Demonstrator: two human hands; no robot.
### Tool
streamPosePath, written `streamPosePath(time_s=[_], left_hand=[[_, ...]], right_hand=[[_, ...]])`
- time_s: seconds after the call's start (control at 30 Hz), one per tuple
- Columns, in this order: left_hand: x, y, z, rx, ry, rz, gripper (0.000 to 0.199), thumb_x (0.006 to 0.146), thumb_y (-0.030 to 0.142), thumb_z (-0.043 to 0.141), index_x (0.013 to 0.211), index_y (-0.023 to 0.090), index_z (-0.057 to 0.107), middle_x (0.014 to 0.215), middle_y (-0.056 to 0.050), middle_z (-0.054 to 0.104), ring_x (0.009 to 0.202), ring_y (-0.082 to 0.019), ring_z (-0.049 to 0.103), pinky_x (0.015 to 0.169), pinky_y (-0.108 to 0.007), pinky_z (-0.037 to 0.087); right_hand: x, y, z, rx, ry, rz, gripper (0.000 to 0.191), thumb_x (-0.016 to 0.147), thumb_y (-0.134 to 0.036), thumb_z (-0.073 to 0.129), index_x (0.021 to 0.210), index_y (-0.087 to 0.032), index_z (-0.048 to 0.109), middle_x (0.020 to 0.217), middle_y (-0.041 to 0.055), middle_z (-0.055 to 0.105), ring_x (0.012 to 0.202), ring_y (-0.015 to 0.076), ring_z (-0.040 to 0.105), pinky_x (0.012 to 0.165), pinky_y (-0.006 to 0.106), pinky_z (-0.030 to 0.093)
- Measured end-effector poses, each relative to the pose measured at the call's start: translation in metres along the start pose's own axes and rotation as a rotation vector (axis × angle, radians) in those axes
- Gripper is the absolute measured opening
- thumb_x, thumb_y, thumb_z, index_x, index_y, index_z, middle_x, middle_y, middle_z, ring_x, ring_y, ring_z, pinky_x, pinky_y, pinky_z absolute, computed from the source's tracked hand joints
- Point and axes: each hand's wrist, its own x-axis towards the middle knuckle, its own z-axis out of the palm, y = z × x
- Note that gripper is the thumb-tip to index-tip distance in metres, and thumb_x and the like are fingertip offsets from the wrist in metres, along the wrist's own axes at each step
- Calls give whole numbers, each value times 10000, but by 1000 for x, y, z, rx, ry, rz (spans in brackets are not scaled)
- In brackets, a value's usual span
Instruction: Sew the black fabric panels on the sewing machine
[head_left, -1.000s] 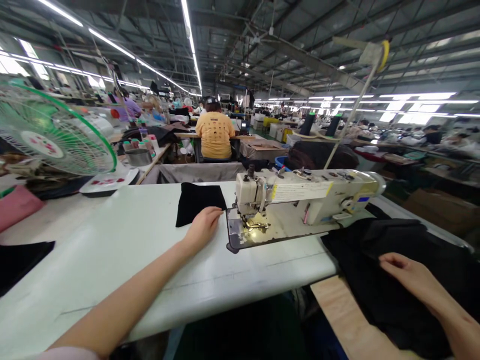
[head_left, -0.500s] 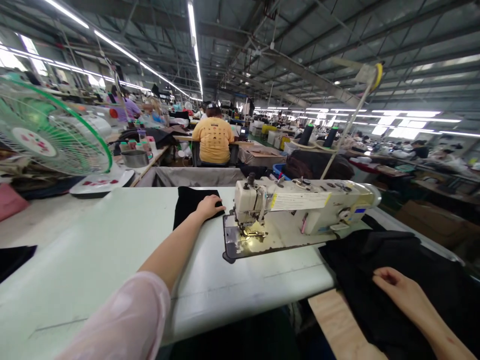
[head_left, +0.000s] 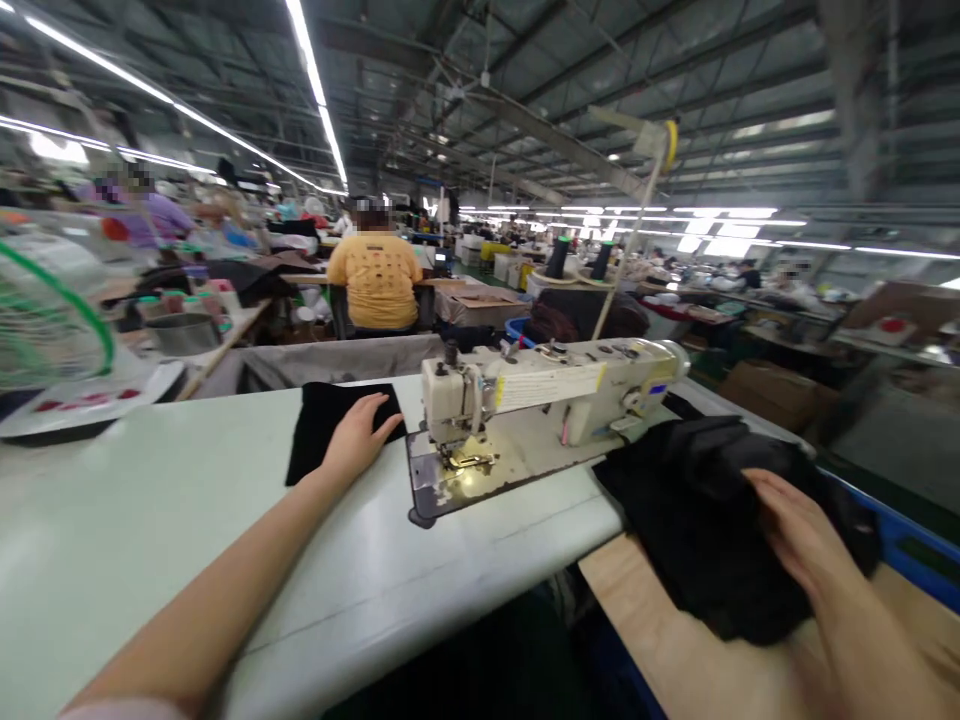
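Note:
My left hand lies on a small black fabric piece left of the sewing machine. Its fingers are stretched out, with the thumb apart. At the right, my right hand is curved over a bunched black cloth, its fingers against the folds; the part of the grip beneath is hidden. That cloth spreads from the table's right end over a wooden board. The needle area of the machine is lit, and no fabric lies under the presser foot.
A green-rimmed fan and a metal bowl stand at the left. Dark thread cones rise behind the machine. Ahead sits a person in a yellow shirt. A blue crate edge shows at right.
The view has turned right. The black cloth at the right has been drawn up into a shorter bunch, uncovering more board and the blue edge. My left hand's fingers have spread on the fabric piece.

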Motion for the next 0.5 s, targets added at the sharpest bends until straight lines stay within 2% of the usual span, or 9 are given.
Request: streamPosePath(time_s=[0.1,0.2,0.27,0.37,0.43,0.5], left_hand=[[-25,26,-11,-83,119,135,539,915,575,437,1316,227,534,1359,-124,583,1268,-341,553,1102,-551,439],[-47,52,-25,-147,113,266,445,930,540,465,1369,469,450,1367,30,563,1202,-314,592,936,-568,578],[-60,70,-34,-181,135,383,458,944,494,458,1388,581,390,1325,75,585,1150,-309,621,927,-605,578],[-75,100,-41,-230,165,562,543,934,405,505,1424,592,365,1231,40,652,1054,-299,670,950,-593,571],[-85,122,-42,-264,132,621,562,930,347,535,1442,528,392,1190,-4,680,1030,-287,685,942,-531,587],[-96,147,-40,-295,55,627,565,940,347,540,1473,449,382,1237,-43,672,1084,-285,674,956,-489,585]], right_hand=[[2,-16,-8,-92,76,-14,160,488,-353,693,526,-219,615,540,45,613,560,207,538,588,347,408],[10,-28,-19,-58,172,-33,216,578,-412,613,653,-211,629,599,-3,596,599,175,521,600,299,397],[11,-38,-23,-18,180,-52,228,636,-428,569,689,-211,613,637,-9,591,617,164,517,601,282,394],[6,-57,-16,19,129,-57,161,596,-353,633,594,-210,557,588,-22,545,605,148,486,592,266,380],[-4,-71,-2,65,45,-51,170,601,-353,643,594,-206,558,582,-27,535,593,141,478,575,255,375],[-20,-84,19,127,-80,-47,216,646,-411,627,650,-198,589,598,-26,539,568,133,477,539,243,367]])
